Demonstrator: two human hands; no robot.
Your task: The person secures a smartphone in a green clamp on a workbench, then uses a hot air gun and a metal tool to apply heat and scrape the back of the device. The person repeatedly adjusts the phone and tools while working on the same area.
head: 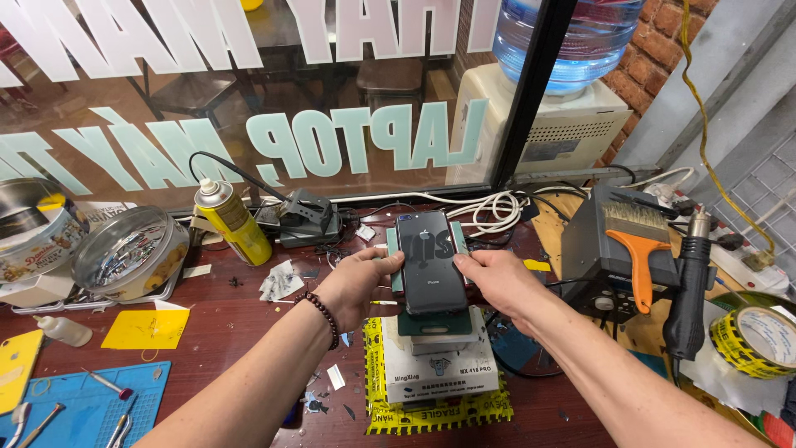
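The dark glossy phone (429, 261) hides most of the green pad (434, 322); the blue silicone mat (79, 406) is cut off by the frame's bottom edge

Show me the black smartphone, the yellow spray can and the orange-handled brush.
black smartphone (429, 261), head view, middle of its glass back
yellow spray can (235, 222), head view, can body
orange-handled brush (637, 257), head view, orange handle

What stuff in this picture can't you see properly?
- Head view: the front of the glossy black phone faces down, so its screen is hidden.
- The green-edged pad under it is mostly covered by the phone, left hand and right hand.
- The blue water bottle is cut off by the top edge.
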